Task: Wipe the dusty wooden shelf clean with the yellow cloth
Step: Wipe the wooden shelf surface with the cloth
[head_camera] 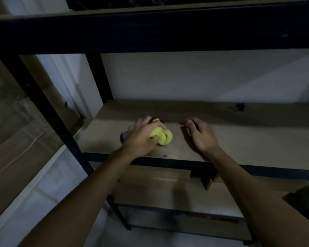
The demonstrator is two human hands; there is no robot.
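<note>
I see the left hand (141, 134) gripping the bunched yellow cloth (162, 137) against the left part of the wooden shelf (239, 139), while the right hand (201, 133) rests palm-down on the board just beside it, fingers loosely bent and holding nothing.

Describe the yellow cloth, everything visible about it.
The cloth is bright yellow-green, soft-looking fabric, bunched into a rounded wad with twisted folds rather than spread flat. It sits on the wooden shelf, left of centre and towards the front edge. The left hand grips it from the left, fingers curled over its top, hiding part of it. The right hand rests on the shelf to its right, apart from it. A dark object lies partly hidden behind the left hand.
</note>
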